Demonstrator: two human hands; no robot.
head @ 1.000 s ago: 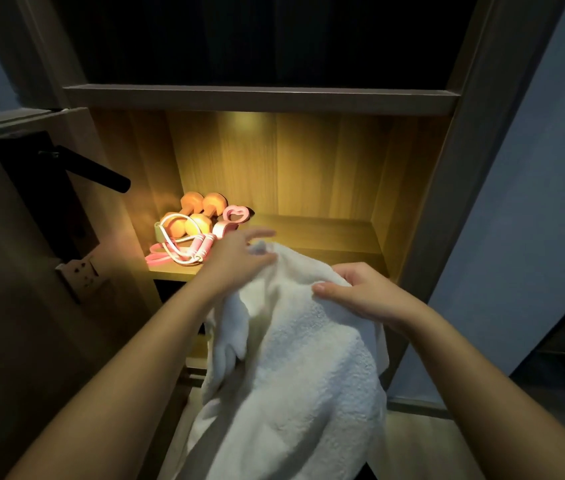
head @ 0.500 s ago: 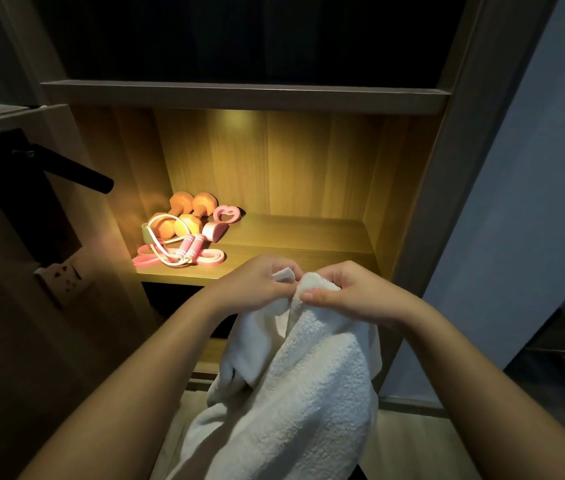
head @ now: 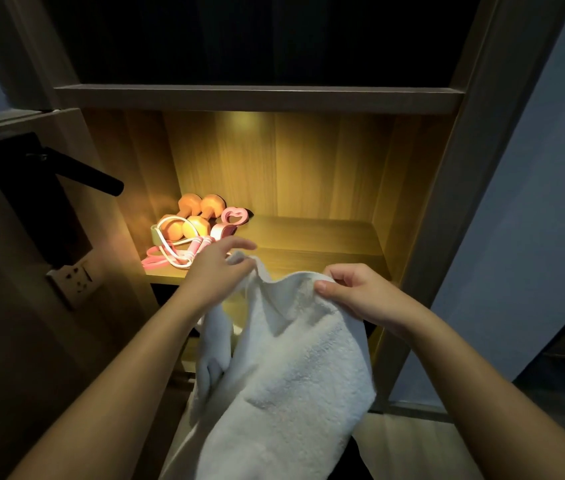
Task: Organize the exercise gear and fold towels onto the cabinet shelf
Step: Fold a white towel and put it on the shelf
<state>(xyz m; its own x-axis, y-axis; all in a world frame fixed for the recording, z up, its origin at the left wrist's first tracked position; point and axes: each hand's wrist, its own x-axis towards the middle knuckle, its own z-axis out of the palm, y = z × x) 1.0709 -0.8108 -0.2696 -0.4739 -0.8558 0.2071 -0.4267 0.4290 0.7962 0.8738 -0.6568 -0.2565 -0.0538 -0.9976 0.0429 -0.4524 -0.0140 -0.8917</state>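
A white towel [head: 284, 372] hangs in front of the lit cabinet shelf [head: 312, 237]. My left hand [head: 217, 263] pinches its top edge at one corner, with the index finger stretched forward. My right hand [head: 353, 289] grips the same edge further right, fingers curled round the cloth. The towel sags between the two hands and drops below the frame. On the shelf's left end lie two orange dumbbells [head: 192, 220], a pink-handled jump rope [head: 178, 245] and a pink heart-shaped grip tool [head: 234, 218].
The shelf's right half is bare wood. A dark upper compartment sits above it. A door with a black lever handle [head: 83, 171] and a wall socket [head: 75, 277] stand at the left. A grey wall [head: 530, 202] closes the right side.
My hands met at the towel's top edge half a second ago. Now they have drawn apart, spreading the edge between them.
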